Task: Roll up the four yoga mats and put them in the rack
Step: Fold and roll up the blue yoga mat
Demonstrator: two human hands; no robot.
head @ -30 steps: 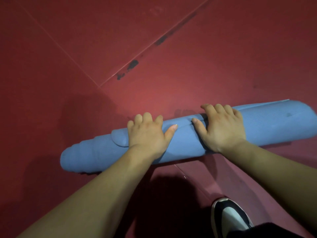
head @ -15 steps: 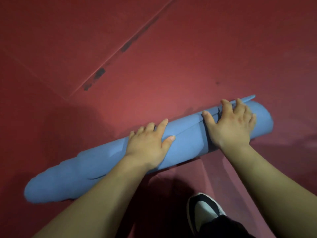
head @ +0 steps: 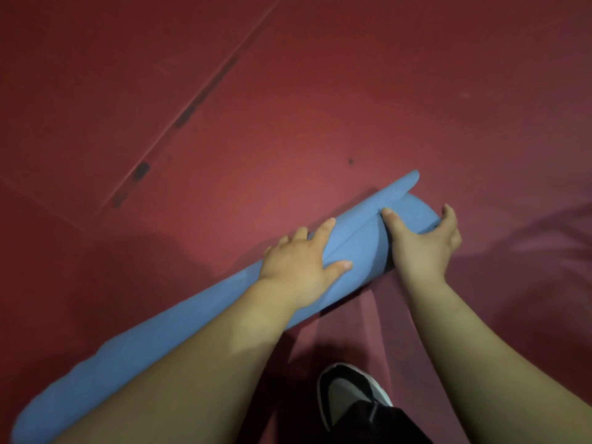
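against half a second earlier, the rolled blue mat [head: 362, 245] lay at a steeper slant on the red floor [head: 320, 107], and the right hand [head: 419, 248] had slid to its far end, thumb on top and fingers curled round the rim, while the left hand [head: 298, 270] pressed the middle of the roll with fingers spread and fairly straight. the loose outer flap [head: 405, 185] stuck out past that far end. both forearms [head: 192, 379] crossed the roll and hid part of it; a black-and-white shoe [head: 347, 395] and dark trouser leg [head: 387, 424] stood just beside its near side, a dark-marked floor seam [head: 181, 120] well apart.
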